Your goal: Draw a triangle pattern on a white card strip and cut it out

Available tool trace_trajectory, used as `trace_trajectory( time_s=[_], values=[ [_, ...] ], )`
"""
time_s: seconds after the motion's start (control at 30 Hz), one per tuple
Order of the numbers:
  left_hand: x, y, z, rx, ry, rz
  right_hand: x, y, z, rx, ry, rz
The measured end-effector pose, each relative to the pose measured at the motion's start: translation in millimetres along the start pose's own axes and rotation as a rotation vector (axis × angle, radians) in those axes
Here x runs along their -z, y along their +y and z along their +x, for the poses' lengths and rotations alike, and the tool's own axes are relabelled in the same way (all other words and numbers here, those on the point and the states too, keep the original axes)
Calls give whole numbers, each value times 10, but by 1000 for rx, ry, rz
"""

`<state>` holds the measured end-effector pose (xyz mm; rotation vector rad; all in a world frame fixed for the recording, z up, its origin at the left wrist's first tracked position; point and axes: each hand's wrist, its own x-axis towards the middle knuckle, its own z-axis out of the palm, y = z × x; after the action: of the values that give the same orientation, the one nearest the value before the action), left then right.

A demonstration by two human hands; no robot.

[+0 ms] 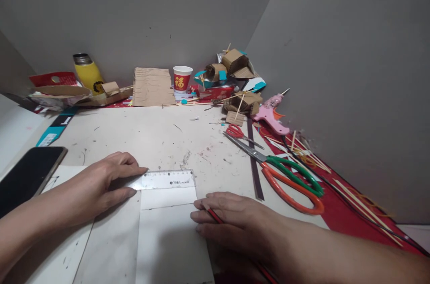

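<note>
Transparent ruler (181, 180): across a white paper strip (168, 239), just right of the left grip (109, 178), which pinches its end between thumb and fingers, seemingly leaving the long edges free. Pencil (215, 215), red and black: held among the fingers of the right grip (240, 221), beside the strip's right edge; contact hard to tell in shadow. Drawn line (167, 207): left of the right grip's fingertips. Surface (117, 129): room beyond both grips, bounded by phone (28, 176) left of the left grip, large scissors (290, 205) beyond the right.
</note>
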<state>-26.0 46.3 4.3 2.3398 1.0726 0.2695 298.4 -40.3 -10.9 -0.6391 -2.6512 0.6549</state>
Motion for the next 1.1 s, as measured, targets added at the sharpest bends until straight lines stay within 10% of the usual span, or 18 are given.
trace_trajectory(
  time_s=[0.13, 1.1],
  values=[
    [13, -20, 5, 10, -129, -23, 27, -25, 9, -14, -1, -41],
    [-141, 113, 38, -126, -31, 106, 73, -65, 49, -72, -52, -52]
  ],
)
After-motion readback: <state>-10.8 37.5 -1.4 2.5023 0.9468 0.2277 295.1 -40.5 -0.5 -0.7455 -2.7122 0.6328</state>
